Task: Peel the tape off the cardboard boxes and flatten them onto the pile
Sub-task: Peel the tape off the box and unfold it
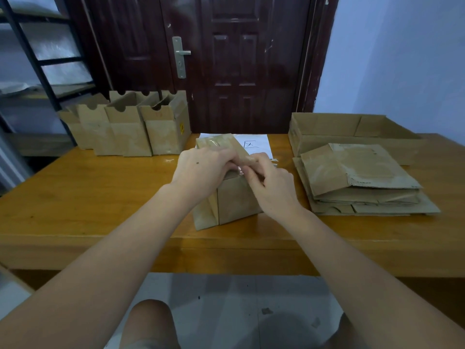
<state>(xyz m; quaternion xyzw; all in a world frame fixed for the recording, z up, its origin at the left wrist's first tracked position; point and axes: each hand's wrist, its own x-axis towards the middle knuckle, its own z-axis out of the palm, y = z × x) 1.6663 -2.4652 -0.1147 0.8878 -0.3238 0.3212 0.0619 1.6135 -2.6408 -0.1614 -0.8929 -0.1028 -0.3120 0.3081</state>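
A brown cardboard box (pixel 234 200) stands upright at the middle of the wooden table (pixel 88 195). My left hand (pixel 201 171) holds its top from the left. My right hand (pixel 270 182) pinches a crumpled bit of clear tape (pixel 240 170) at the box's upper edge, right beside my left fingers. Both hands cover most of the top seam. A pile of flattened boxes (pixel 362 180) lies on the table to the right.
Several upright open boxes (pixel 130 127) stand in a row at the table's back left. A large shallow cardboard tray (pixel 324 142) sits behind the pile. A white sheet of paper (pixel 259 144) lies behind the box. A dark door and a shelf rack stand beyond the table.
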